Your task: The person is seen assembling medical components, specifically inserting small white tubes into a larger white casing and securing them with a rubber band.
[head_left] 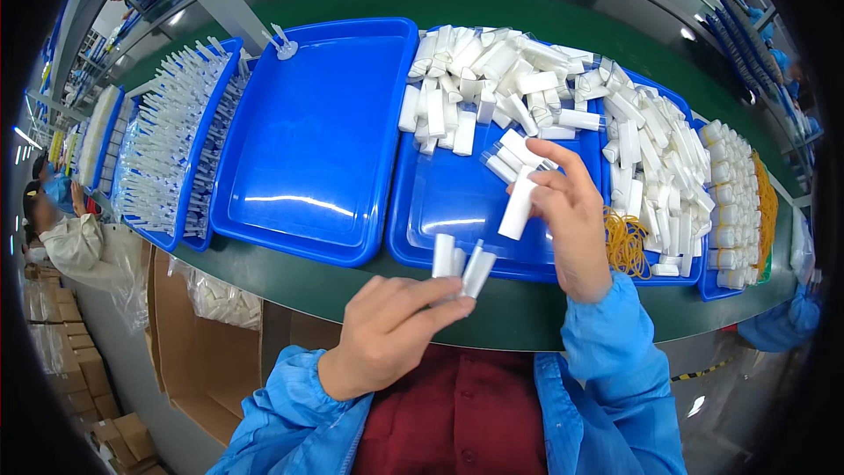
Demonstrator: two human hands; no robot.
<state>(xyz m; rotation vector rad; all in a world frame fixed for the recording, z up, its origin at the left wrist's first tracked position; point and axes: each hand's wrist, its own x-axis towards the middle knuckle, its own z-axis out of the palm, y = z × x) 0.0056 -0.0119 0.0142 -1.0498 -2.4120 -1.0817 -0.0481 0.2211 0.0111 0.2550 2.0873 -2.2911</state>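
Observation:
My left hand [387, 325] is closed around a few small white sleeves [444, 257] with clear edges, which stand up between thumb and fingers. My right hand [571, 220] pinches one white rectangular sleeve [519, 207] between thumb and fingertips, above the front of a blue tray [422, 224]. A few more sleeves with clear ends [514, 154] lie just beyond my right fingers; whether these fingers touch them I cannot tell. At the back of the same tray, a loose heap of white sleeves [492, 66] is piled.
Left of my hands stands a blue tray [308, 141] with one upright clear piece [283, 44] at its corner. Further left, a tray holds many thin white pieces [171, 141]. At right are more sleeves [655, 149], yellow rubber bands [626, 242] and white bundles [730, 202]. A cardboard box [207, 334] stands below.

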